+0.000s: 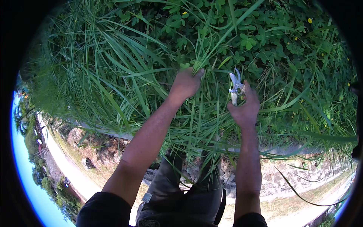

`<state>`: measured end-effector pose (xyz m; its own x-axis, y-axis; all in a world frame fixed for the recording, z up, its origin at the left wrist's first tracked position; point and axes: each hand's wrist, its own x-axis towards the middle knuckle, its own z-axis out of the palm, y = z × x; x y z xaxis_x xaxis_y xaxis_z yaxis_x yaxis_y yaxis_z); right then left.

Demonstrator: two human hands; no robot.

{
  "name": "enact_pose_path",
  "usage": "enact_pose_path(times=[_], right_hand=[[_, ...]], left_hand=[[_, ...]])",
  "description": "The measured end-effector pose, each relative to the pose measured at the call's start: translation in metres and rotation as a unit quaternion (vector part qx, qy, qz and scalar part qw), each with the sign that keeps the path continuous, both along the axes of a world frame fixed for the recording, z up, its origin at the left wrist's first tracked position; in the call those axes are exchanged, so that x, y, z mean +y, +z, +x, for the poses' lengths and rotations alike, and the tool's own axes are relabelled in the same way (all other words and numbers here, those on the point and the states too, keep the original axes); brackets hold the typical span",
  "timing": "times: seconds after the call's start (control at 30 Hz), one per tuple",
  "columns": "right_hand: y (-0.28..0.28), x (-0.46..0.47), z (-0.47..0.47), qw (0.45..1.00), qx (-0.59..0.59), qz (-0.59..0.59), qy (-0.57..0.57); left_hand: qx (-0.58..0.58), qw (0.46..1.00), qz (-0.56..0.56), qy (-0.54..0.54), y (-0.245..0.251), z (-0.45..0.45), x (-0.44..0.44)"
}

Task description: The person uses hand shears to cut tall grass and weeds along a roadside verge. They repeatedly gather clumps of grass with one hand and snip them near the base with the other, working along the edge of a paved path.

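My left hand is closed around a bunch of long green grass blades, which fan up and away from the fist. To its right, my right hand holds a pair of pruning shears with pale handles and a coiled spring. The shears' blades stand apart and point away from me, among the grass with no stem clearly between them. Part of the handles is hidden by my fingers. Loose-looking long blades drape over the edge of the bed just below my hands.
Low leafy ground cover with small yellow flowers spreads at the far right. Dense tall grass fills the left. A concrete ledge edges the planting, above a stone wall. A pale road curves at the lower left.
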<state>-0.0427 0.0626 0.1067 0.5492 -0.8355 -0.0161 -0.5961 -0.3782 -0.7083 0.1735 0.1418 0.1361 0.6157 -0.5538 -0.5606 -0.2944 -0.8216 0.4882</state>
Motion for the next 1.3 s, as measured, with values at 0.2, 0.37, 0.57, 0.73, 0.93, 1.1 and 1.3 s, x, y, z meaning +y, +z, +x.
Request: enact_pose_path(times=[0.2,0.37,0.57,0.73,0.93,1.1,1.3], right_hand=[[0.003,-0.011,0.001,0.994,0.091,0.001,0.059],[-0.001,-0.012,-0.004,0.991,0.105,0.005,0.077],[0.005,-0.012,-0.003,0.988,0.119,-0.003,0.099],[0.018,0.003,0.036,0.957,0.234,-0.04,0.165],[-0.015,0.01,0.086,0.966,0.214,-0.09,0.113],[-0.043,0.01,0.123,0.957,0.167,-0.216,0.098],[-0.026,0.001,0.118,0.948,0.268,0.079,0.15]], left_hand=[[0.056,0.984,0.153,-0.076,-0.023,-0.02,-0.037],[0.211,0.971,0.112,-0.002,-0.059,-0.034,-0.023],[0.343,0.927,0.053,0.141,-0.015,-0.025,0.002],[0.324,0.928,-0.016,0.186,0.0,0.025,0.024],[0.315,0.924,-0.027,0.216,0.008,0.021,0.017],[0.316,0.921,-0.063,0.217,0.006,0.007,0.015],[0.348,0.922,-0.027,0.167,0.023,-0.006,0.055]])
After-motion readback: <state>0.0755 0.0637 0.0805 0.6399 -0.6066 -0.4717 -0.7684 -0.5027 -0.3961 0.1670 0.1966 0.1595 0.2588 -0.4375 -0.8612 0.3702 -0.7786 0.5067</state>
